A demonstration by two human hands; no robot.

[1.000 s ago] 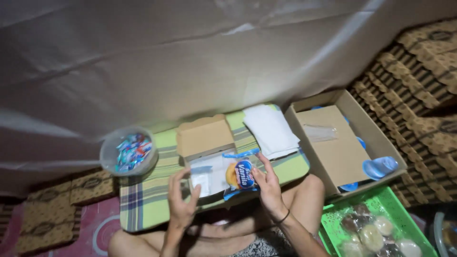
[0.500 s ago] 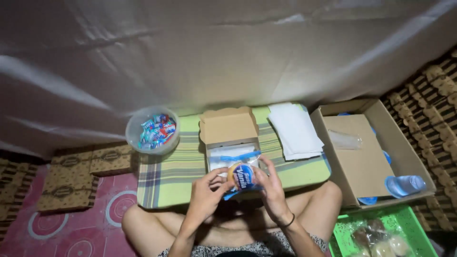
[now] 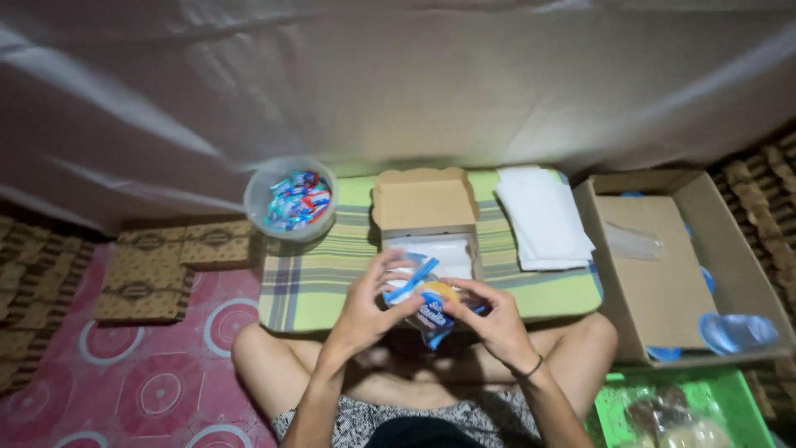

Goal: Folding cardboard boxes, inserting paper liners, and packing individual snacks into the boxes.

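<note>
Both hands, the left hand (image 3: 365,311) and right hand (image 3: 489,319), pinch a clear-wrapped round yellow bun with blue label (image 3: 433,303) above the lap. Best kept level, just short of the open brown cardboard box (image 3: 424,203) on the green plaid-covered low table (image 3: 315,278).

Glossy plastic snack wrapper (image 3: 431,305), matt cardboard box (image 3: 424,199), woven checked cloth (image 3: 315,274).

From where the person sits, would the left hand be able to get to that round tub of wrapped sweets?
Probably yes. The tub stands open-topped at the low table's left corner, with bare cloth between. But the left hand now shares a wrapped snack with the right hand.
</note>
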